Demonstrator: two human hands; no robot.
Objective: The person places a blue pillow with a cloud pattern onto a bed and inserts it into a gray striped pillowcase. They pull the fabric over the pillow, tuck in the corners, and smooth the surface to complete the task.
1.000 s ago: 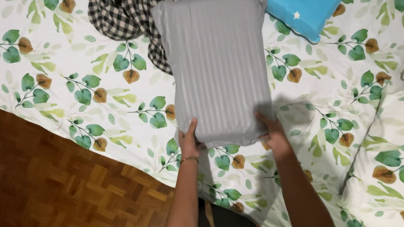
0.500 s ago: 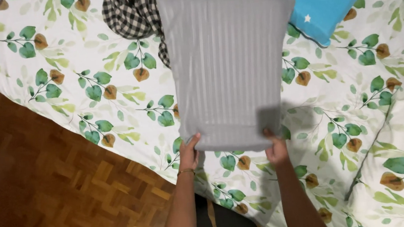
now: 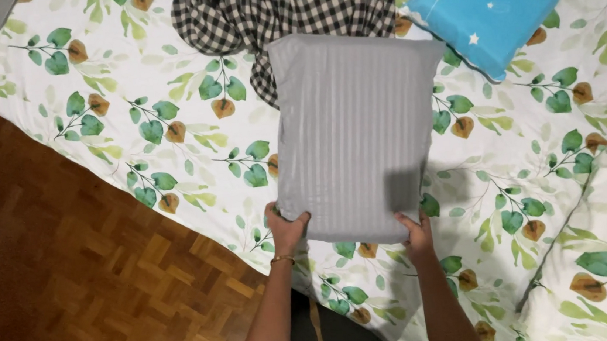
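Left hand (image 3: pixel 287 228) and right hand (image 3: pixel 416 228) each pinch a lower corner of the grey pillow (image 3: pixel 355 132) above the bed (image 3: pixel 166 132). Held by corners alone, it could slip and drop onto the checked cloth (image 3: pixel 288 9) at the frame's top.

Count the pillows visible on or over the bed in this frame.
2. A grey striped pillow is held by its near corners in the left hand and right hand; a blue pillow lies at the top right. Others may be out of frame.

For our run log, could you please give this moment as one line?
left hand and right hand: gripping grey striped pillow | above leaf-print bedsheet
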